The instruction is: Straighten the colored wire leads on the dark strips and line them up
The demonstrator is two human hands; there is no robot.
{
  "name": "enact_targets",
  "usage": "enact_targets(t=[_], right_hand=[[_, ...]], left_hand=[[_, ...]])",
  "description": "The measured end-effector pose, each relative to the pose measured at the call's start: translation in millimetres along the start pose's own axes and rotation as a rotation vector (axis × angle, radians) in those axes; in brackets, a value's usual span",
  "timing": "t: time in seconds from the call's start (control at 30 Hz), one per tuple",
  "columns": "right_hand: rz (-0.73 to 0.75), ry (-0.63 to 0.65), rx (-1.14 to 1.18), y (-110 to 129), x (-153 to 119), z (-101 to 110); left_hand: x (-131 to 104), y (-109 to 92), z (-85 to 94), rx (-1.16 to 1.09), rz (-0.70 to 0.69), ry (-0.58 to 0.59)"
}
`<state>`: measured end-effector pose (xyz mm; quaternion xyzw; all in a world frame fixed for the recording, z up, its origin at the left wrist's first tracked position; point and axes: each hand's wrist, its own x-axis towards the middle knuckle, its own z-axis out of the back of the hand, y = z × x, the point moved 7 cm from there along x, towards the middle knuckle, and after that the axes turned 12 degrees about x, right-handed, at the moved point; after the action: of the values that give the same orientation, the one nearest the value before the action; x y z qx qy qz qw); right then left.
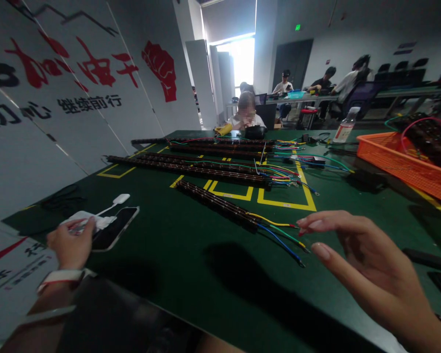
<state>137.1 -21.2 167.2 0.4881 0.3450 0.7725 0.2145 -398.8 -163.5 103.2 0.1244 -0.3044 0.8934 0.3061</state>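
At the left, my left hand (72, 241) has its fingers closed around a flat white device (81, 215), partly hidden by the fingers. A short white cable with a small white end piece (121, 199) runs from beside it. Next to that hand lies a smartphone (115, 229) with a dark screen. My right hand (360, 260) hovers at the right, thumb and fingers apart, with nothing between them. Just beyond its fingertips are yellow, green and blue wires (279, 241) with metal end terminals, coming from a dark strip bundle (216, 203) on the green table (161, 274).
Several longer dark strip bundles (183, 166) with coloured wires lie farther back, over yellow tape outlines (286, 205). An orange basket (404, 166) holds more strips at the right. A bottle (346, 126) stands near the far edge. A person (247, 113) sits opposite; others work behind.
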Motion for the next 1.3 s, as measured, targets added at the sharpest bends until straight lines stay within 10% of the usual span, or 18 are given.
enact_targets(t=[0.2,0.4,0.57,0.97,1.13,1.3], right_hand=[[-0.157,-0.002,-0.228,-64.1,28.3,31.0],[-0.469,0.268,-0.194,-160.0,14.8,14.8],[-0.425,0.384,-0.187,-174.1,-1.4,-14.7],[-0.171,0.434,-0.297,-185.0,-8.1,-40.1],[-0.072,0.317,-0.462,-170.5,0.0,-31.9],[0.071,0.274,-0.704,-154.7,2.8,-36.2]], left_hand=[[-42.8,-84.1,-18.5,-0.263,0.074,0.152],[-153.3,-230.3,-76.8,-0.509,-0.486,0.875],[-255.3,-304.6,-109.0,-0.662,-0.644,1.467],[-332.7,-338.1,-173.2,-0.769,-0.257,2.171],[-322.5,-335.5,-179.7,-0.907,-0.025,2.159],[-299.9,-339.6,-195.5,-1.251,0.285,1.865]])
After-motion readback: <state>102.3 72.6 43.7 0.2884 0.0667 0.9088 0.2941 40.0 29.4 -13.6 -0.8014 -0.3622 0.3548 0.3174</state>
